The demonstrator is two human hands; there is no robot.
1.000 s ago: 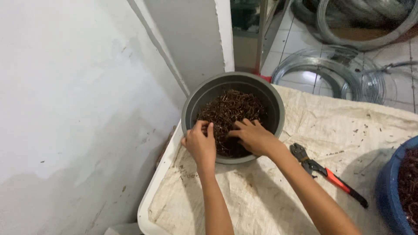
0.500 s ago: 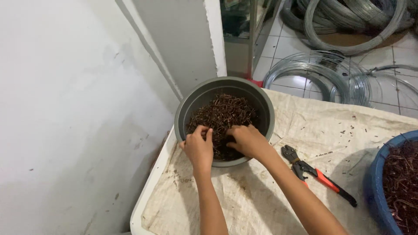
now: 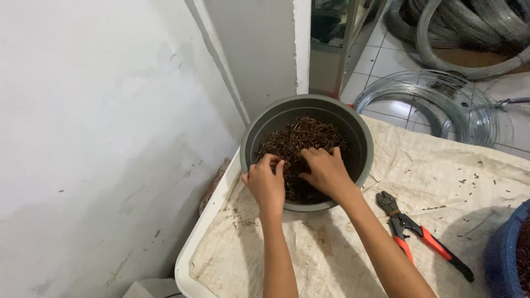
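you have one view, worn on your head: it looks steeply down and forward, fairly close over the grey bucket (image 3: pixel 306 110) on the cloth-covered table (image 3: pixel 441 165), white wall (image 3: pixel 99 138) to the left.

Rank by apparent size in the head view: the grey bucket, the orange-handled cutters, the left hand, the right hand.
1. grey bucket, clearly largest.
2. orange-handled cutters, long but thin.
3. left hand and right hand: they look about alike, so no ranking between them.

Grey bucket (image 3: pixel 361 138) of rusty wire pieces (image 3: pixel 301 140)
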